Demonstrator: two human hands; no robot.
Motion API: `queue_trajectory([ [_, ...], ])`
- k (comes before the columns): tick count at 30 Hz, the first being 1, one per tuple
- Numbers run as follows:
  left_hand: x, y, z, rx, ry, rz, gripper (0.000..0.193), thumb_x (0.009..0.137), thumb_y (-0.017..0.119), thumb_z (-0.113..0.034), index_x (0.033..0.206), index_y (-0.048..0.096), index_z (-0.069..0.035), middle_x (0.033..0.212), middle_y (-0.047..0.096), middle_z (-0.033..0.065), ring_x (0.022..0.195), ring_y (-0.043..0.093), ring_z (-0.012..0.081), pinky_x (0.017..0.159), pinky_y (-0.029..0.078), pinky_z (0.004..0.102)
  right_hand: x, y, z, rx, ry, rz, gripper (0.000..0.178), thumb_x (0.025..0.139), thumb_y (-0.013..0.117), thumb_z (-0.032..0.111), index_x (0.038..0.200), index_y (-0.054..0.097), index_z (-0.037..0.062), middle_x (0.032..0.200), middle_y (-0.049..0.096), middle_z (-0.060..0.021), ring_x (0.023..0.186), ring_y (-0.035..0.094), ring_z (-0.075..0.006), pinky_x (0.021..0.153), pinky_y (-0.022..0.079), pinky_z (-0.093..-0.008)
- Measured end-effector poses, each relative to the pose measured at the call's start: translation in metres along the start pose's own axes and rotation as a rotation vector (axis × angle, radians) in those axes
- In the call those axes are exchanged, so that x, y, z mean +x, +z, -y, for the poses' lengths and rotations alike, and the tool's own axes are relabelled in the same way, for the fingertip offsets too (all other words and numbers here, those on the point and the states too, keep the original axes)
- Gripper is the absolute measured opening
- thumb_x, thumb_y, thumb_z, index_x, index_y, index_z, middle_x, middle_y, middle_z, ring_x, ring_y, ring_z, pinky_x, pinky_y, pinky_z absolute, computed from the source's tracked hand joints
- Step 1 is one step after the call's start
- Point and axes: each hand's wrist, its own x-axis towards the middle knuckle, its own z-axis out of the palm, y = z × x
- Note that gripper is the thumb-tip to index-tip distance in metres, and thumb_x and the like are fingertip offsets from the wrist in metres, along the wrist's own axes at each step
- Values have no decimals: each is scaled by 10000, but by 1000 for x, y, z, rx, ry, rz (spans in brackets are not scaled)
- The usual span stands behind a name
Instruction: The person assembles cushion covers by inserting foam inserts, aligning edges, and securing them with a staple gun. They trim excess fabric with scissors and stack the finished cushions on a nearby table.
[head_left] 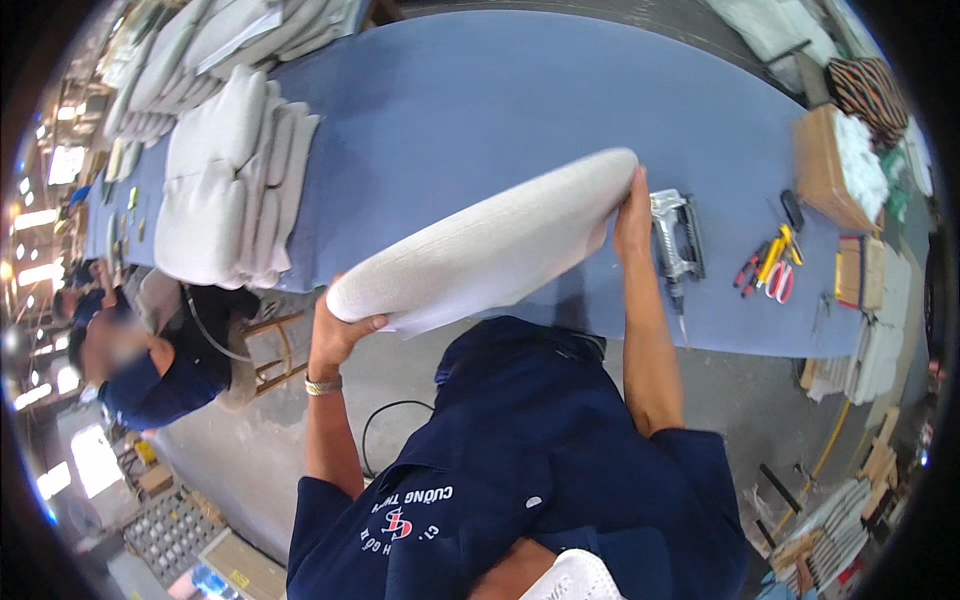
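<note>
1. The pad [490, 235] is held at the near side of the table [450, 90], between the two hands. Its long axis is slanted from near left to far right.
2. The near left end is gripped by the left hand [340, 325], with the thumb laid along the near side. The far right end is held by the right hand [632, 218]. The hands are set well apart, both closed on the pad.
3. The staple gun [678, 238] is laid on the table just right of the right hand, which is the nearer of the two. The hand tools [770, 262] are placed farther right.
4. The stack [225, 190] is located to the left, beyond the left hand.
5. Most fingers of both hands are hidden by the pad, as is its underside. Contact between pad and table cannot be confirmed. The near table edge is partly covered by the pad and the wearer's clothing.
</note>
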Motion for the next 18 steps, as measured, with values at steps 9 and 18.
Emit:
queue_trajectory([
  [9, 30, 109, 28, 502, 181, -55, 735, 726, 911, -356, 1350, 630, -87, 1250, 702, 201, 1118, 698, 358, 929, 555, 447, -9, -53, -64, -511, 315, -222, 542, 1002, 635, 374, 1357, 568, -31, 1277, 637, -156, 1125, 640, -249, 906, 538, -407],
  [18, 72, 89, 3, 385, 176, -58, 706, 813, 841, -463, 1304, 640, 2, 983, 758, 236, 926, 760, 341, 828, 581, 420, -62, -21, -81, -84, 655, -30, 432, 1002, 642, 465, 1097, 650, 43, 857, 650, -56, 724, 641, -141, 619, 541, -295],
])
